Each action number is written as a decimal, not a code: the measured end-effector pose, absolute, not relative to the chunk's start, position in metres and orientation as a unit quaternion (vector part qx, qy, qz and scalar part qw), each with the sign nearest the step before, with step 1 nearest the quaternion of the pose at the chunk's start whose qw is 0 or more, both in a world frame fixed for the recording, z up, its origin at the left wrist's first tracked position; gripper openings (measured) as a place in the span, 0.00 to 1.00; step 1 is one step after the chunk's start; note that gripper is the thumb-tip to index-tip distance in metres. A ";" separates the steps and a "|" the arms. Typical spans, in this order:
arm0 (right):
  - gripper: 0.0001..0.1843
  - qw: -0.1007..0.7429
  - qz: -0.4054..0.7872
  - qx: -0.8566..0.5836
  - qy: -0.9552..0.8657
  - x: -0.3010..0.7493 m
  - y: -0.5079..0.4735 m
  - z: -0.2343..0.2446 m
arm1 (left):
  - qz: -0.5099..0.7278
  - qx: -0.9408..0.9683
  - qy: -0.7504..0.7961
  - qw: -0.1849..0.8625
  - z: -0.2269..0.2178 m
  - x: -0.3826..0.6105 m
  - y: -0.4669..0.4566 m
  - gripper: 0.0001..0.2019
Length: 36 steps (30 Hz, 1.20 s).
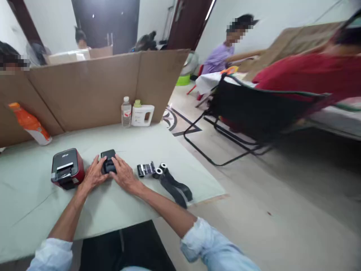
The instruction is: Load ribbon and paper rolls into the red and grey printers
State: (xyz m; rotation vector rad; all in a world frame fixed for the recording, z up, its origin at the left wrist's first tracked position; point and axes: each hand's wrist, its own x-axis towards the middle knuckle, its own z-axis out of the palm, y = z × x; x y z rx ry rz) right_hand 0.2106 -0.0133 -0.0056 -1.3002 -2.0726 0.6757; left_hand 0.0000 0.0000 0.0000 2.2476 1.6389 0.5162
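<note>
Both hands meet at a small black boxy device (pixel 108 154) on the table; its exact kind is not clear. My left hand (pixel 94 174) curls around its left side, the fingers pressed to its top edge. From the right, my right hand (pixel 124 175) grips it with fingers bent over that side. Left of my hands stands a black and dark-red label printer (pixel 67 165) with a slot in its top. To the right lie a short dark shiny film strip (pixel 145 169) and black ribbon (pixel 176 188) trailing from small white-cored rolls (pixel 159 171).
A cardboard screen (pixel 93 90) borders the back of the pale green table (pixel 135 210). Before it stand an orange bottle (pixel 31 124), leaning, a clear bottle (pixel 126 113) and a white jug (pixel 142 114). Beyond the right edge is a black folding chair (pixel 254 109); several people sit around.
</note>
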 end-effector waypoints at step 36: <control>0.11 0.468 0.128 -0.411 -0.771 0.293 -0.132 -0.003 | 0.258 0.845 0.439 0.163 0.004 0.108 -0.045 0.24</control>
